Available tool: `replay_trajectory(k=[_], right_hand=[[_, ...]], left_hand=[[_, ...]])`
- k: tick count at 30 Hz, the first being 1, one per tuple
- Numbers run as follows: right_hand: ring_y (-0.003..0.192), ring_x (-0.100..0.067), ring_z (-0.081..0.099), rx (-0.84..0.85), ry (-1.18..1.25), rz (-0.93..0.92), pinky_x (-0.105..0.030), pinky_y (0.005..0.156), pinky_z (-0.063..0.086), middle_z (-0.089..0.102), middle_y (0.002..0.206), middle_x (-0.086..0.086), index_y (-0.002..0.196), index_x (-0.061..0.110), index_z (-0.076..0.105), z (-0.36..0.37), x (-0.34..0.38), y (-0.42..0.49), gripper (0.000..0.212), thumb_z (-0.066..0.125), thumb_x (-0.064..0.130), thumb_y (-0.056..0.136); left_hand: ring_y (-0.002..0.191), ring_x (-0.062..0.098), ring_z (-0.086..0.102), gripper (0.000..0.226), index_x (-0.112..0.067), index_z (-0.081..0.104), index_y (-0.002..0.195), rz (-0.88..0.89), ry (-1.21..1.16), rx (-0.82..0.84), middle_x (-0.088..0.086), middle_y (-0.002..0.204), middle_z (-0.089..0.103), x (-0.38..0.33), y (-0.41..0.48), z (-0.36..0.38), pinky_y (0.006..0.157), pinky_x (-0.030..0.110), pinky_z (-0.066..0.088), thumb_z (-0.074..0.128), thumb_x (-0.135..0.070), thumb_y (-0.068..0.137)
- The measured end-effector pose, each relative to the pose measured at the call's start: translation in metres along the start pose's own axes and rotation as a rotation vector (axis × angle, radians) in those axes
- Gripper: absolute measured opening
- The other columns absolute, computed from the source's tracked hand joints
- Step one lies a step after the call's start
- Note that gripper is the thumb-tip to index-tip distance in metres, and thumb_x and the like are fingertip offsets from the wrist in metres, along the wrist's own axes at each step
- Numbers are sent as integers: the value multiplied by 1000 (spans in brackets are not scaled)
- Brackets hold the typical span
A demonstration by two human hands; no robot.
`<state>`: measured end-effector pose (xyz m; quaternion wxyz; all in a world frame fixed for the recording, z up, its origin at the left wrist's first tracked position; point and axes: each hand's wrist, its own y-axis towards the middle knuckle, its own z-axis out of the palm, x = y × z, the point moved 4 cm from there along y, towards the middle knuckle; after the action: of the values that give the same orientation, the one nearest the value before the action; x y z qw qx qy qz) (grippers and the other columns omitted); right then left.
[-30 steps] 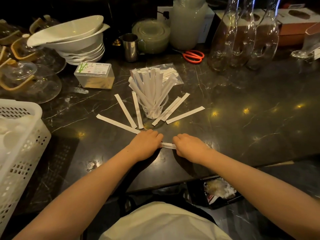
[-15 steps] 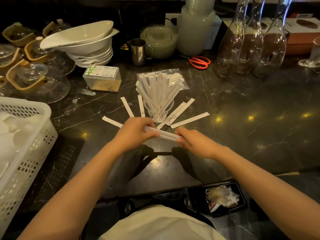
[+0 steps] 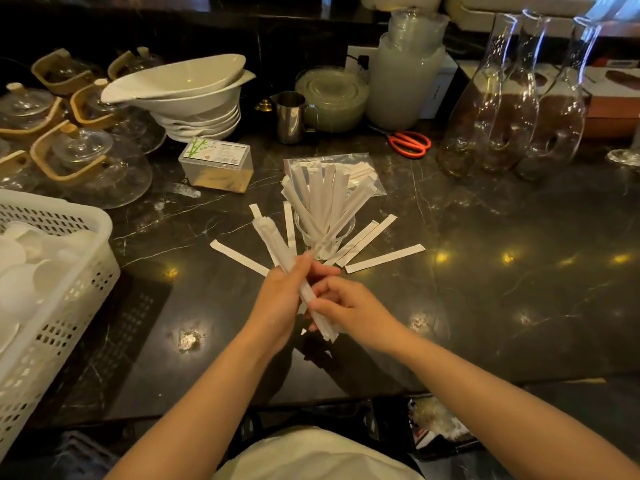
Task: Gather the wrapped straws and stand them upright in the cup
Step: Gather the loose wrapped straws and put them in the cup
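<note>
**Wrapped straws held in both hands above the counter**

Wrapped straws (image 3: 277, 245), a small bundle in white paper sleeves, flat and slightly creased, gripped off the dark marble counter (image 3: 485, 306) and tilted up to the left; left hand (image 3: 282, 303) closed around the middle of the bundle, thumb and fingers pinching it; right hand (image 3: 349, 308) clenched on the lower end, just beside the left.

Beyond the hands, loose straws (image 3: 384, 258) lying flat on the counter, fanned out around the cup's base on both sides; one long piece off to the left (image 3: 239, 258), apart from the rest.

Glass cup (image 3: 323, 233) standing just past the hands, clear, already packed with upright white straws (image 3: 320, 194) leaning outward like a spray; clear plastic bag (image 3: 367, 174) with more white wrappers flat behind it.

Farther back: small plastic box (image 3: 216, 164) with a bamboo label; steel jug (image 3: 291, 116); stacked white bowls (image 3: 194, 98); orange-handled scissors (image 3: 410, 143); tall glass carafes (image 3: 512, 109) at right; white perforated basket (image 3: 59, 282) at the left edge.
</note>
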<state>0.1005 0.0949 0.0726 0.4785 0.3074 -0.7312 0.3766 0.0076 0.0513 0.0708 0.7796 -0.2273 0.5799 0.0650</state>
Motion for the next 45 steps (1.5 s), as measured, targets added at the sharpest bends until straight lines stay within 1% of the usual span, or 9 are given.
replay_trajectory(k=[4, 9, 12, 15, 23, 28, 32, 38, 45], right_hand=[[92, -15, 61, -2, -360, -50, -24, 79, 49, 64, 108, -5, 111, 11, 58, -31, -9, 9, 26, 52, 21, 88], [121, -26, 47, -44, -1015, -16, -36, 98, 40, 48, 135, -11, 133, 11, 38, -103, -21, 46, 52, 56, 21, 85], [125, -30, 40, 62, -1382, -9, -40, 96, 42, 38, 142, -12, 139, 12, 24, -115, -31, 67, 68, 59, 17, 81], [125, -31, 39, 168, -1556, -5, -42, 95, 44, 32, 145, -13, 140, 12, 20, -112, -37, 82, 78, 65, 14, 76], [108, -33, 54, 344, -1560, 14, -38, 70, 46, 35, 142, -12, 136, 17, 26, -96, -43, 96, 75, 65, 17, 73], [104, -34, 56, 363, -1582, 2, -36, 66, 38, 44, 132, -13, 131, 13, 31, -94, -44, 93, 64, 62, 16, 76], [100, -33, 57, 407, -1612, -7, -37, 65, 39, 55, 117, -15, 120, 9, 41, -91, -44, 91, 45, 59, 13, 79], [97, -34, 59, 432, -1640, 7, -37, 65, 41, 60, 111, -16, 110, 5, 53, -88, -45, 86, 28, 54, 11, 83], [91, -33, 59, 394, -1551, -18, -35, 61, 39, 60, 104, -16, 105, 6, 53, -84, -36, 75, 22, 49, 11, 84]], left_hand=[[59, 9, 65, 42, -20, 64, 58, -14, -189, -106, -4, 54, 67, 3, 6, -16, 66, 26, 53, 40, -28, 92], [39, 6, 43, 37, -15, 56, 63, 4, -314, -95, -3, 40, 48, 8, 14, -19, 45, 18, 45, 38, -26, 93], [36, 5, 35, 35, -11, 53, 66, -21, -325, -96, -4, 37, 40, 16, 16, -16, 39, 17, 36, 36, -25, 94], [34, 5, 32, 34, -11, 52, 67, -49, -318, -107, -6, 36, 36, 23, 16, -16, 38, 16, 34, 36, -25, 94], [32, 5, 30, 33, -10, 53, 66, -64, -311, -143, -8, 36, 35, 29, 12, -15, 36, 16, 33, 38, -21, 94], [33, 4, 31, 32, -9, 54, 67, -80, -284, -145, -8, 36, 35, 31, 16, -12, 37, 15, 33, 39, -21, 93], [34, 5, 31, 33, -10, 54, 67, -90, -282, -136, -7, 36, 35, 32, 19, -11, 38, 15, 33, 39, -22, 93], [33, 4, 32, 32, -9, 53, 67, -93, -284, -133, -5, 35, 37, 33, 23, -11, 36, 15, 34, 39, -21, 93], [34, 4, 33, 29, -11, 56, 67, -88, -252, -142, -8, 37, 36, 39, 24, -19, 37, 16, 35, 44, -21, 91]])
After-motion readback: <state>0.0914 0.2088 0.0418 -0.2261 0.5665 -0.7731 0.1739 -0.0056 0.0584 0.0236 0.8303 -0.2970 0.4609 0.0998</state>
